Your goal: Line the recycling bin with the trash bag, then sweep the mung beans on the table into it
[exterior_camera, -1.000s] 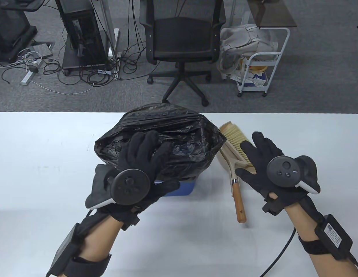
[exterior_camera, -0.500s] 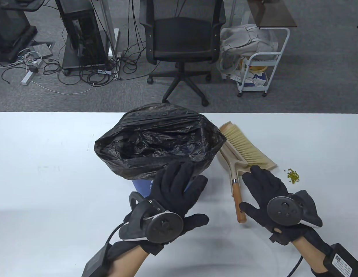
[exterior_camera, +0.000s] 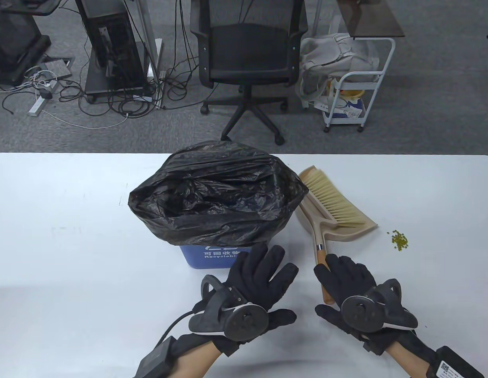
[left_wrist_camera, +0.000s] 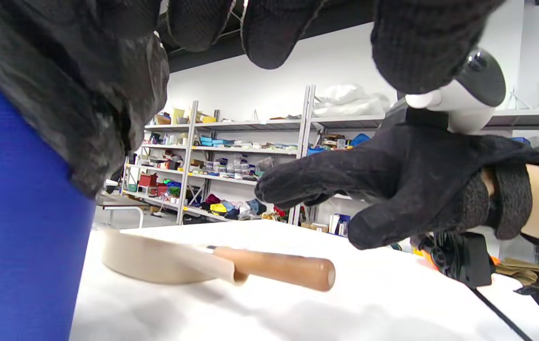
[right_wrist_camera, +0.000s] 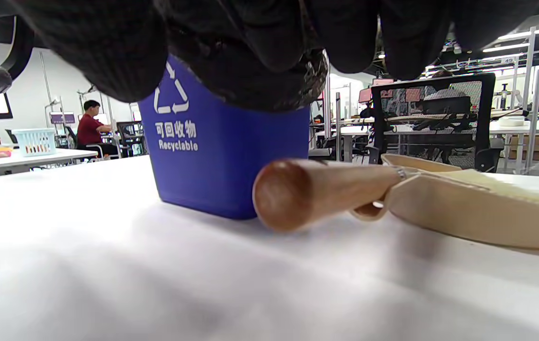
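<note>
A blue recycling bin [exterior_camera: 212, 255] stands mid-table with a black trash bag [exterior_camera: 218, 197] draped over its rim and hanging down its sides. To its right lie a beige dustpan [exterior_camera: 348, 231] and a brush [exterior_camera: 332, 197] with a wooden handle [exterior_camera: 320, 258]. A small pile of mung beans [exterior_camera: 399, 239] sits right of the dustpan. My left hand [exterior_camera: 267, 273] hovers in front of the bin with its fingers spread, holding nothing. Over the handle's near end, my right hand [exterior_camera: 344, 275] has straight fingers. The left wrist view shows it above the handle [left_wrist_camera: 274, 267], not gripping.
The white table [exterior_camera: 70, 236] extends to both sides of the bin. Beyond the far edge stand an office chair [exterior_camera: 247, 51], a white cart [exterior_camera: 362, 82] and cables on the floor. The recyclable label [right_wrist_camera: 177, 137] faces me.
My left hand came off the bag and drew back toward me, to the right of where it was. My right hand slid back from the brush head to above the wooden handle.
</note>
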